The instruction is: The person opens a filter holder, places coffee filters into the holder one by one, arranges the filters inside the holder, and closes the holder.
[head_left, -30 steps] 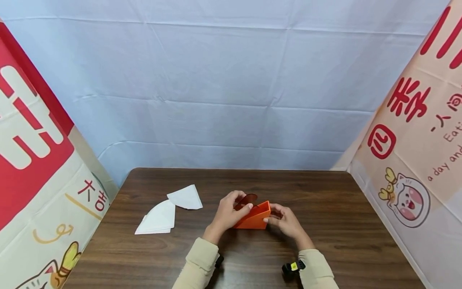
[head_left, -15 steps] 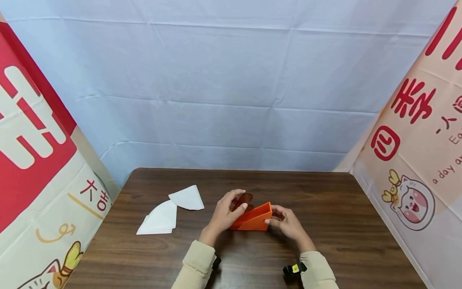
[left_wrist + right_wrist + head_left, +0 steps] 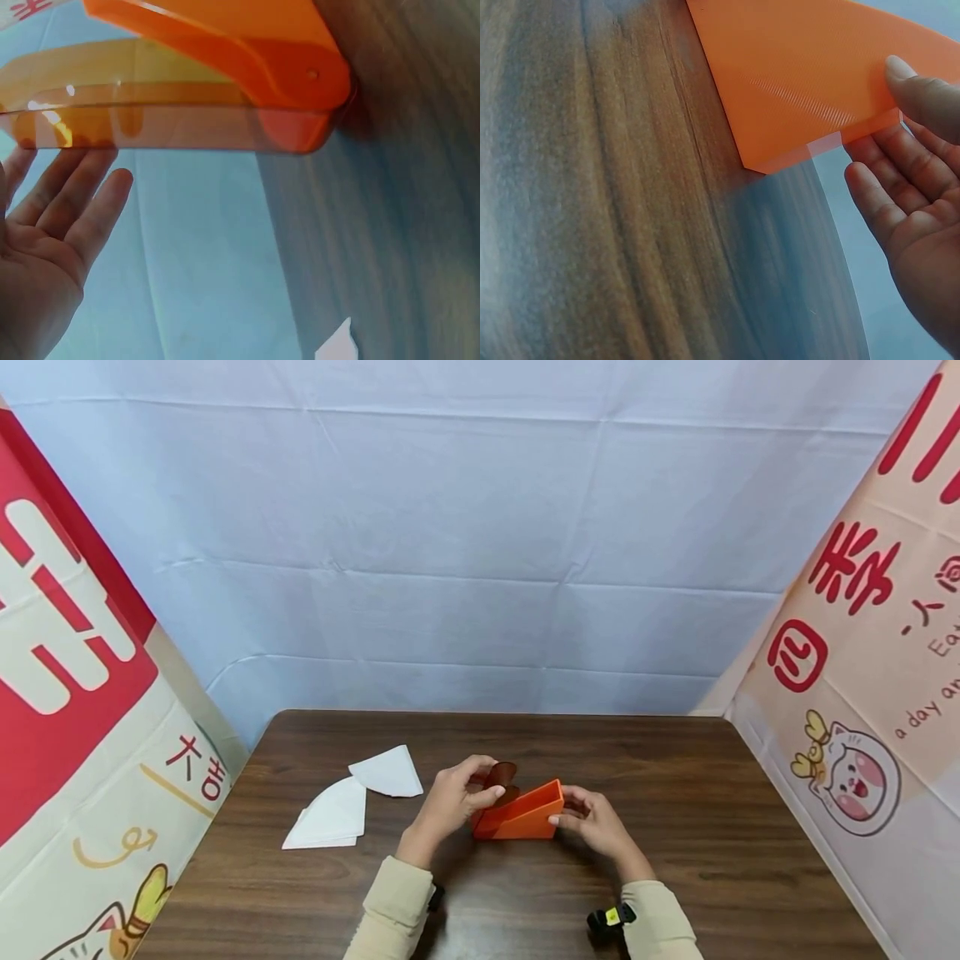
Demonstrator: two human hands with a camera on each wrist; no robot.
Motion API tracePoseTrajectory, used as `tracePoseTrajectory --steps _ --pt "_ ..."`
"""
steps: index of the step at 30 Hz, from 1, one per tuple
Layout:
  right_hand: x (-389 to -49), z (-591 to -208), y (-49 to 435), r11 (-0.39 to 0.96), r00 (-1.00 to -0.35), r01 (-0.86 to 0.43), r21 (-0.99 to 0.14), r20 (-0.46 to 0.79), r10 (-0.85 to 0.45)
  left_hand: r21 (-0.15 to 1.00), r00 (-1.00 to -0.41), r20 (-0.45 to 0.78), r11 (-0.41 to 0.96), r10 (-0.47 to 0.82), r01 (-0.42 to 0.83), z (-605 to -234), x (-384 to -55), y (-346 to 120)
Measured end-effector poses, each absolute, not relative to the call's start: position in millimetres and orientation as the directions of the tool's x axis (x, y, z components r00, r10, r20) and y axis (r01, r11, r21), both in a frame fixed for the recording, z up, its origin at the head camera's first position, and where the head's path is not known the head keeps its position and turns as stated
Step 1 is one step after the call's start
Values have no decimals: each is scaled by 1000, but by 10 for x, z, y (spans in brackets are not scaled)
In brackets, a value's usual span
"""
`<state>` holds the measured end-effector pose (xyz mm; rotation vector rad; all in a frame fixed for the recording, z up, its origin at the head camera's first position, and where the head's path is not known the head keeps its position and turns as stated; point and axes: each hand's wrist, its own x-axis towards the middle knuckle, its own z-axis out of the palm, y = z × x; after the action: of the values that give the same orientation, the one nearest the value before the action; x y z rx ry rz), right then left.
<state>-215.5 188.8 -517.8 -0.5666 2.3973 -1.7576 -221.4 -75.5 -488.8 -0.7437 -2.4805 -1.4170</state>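
Observation:
An orange wedge-shaped filter-paper holder [image 3: 528, 818] stands on the table at the middle. Its see-through brown lid [image 3: 502, 772] is swung up at the left end, and the left wrist view shows the lid [image 3: 172, 127] joined to the orange body [image 3: 300, 67] by a hinge pin. My left hand [image 3: 448, 800] holds the lid between thumb and fingers. At the tall right end, my right hand [image 3: 596, 822] grips the holder, thumb on the near side and fingers behind; the right wrist view shows the thumb [image 3: 930, 101] pressed on the orange wall.
White fan-shaped paper filters lie to the left: a small stack [image 3: 330, 814] and another filter [image 3: 390, 771] touching it at the upper right. The dark wood table [image 3: 675, 760] reaches back to a pale cloth [image 3: 480, 635]. Printed cloths hang at both sides.
My left hand has moved left with the lid, which has swung farther away from the holder's open top. The holder has shifted slightly, and my right hand keeps its grip.

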Motion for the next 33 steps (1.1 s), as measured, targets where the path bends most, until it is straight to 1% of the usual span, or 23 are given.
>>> tracePoseTrajectory --steps 4,7,12,19,25,33 --pt "-2108 -5079 1863 271 -925 -228 -935 121 -360 759 -857 402 407 322 509 -4864 -2199 -834" --pt "-2108 -5073 1867 274 -925 -229 -934 121 -361 764 -858 413 396 307 509 -4867 -2196 -899" --pt "-2106 -5067 1868 275 -926 -221 -936 113 -362 783 -876 394 396 280 479 -4882 -2184 -1016" --pt "-2097 -5089 1854 265 -925 -202 -943 94 -369 827 -899 334 370 283 424 -4881 -2149 -1168" --pt "-2080 -5109 1860 265 -922 -202 -943 92 -377 879 -928 246 338 281 335 -4868 -2090 -1268" --pt "-2133 -5177 1913 249 -918 -198 -948 90 -387 898 -958 196 354 210 262 -4911 -2034 -1422"
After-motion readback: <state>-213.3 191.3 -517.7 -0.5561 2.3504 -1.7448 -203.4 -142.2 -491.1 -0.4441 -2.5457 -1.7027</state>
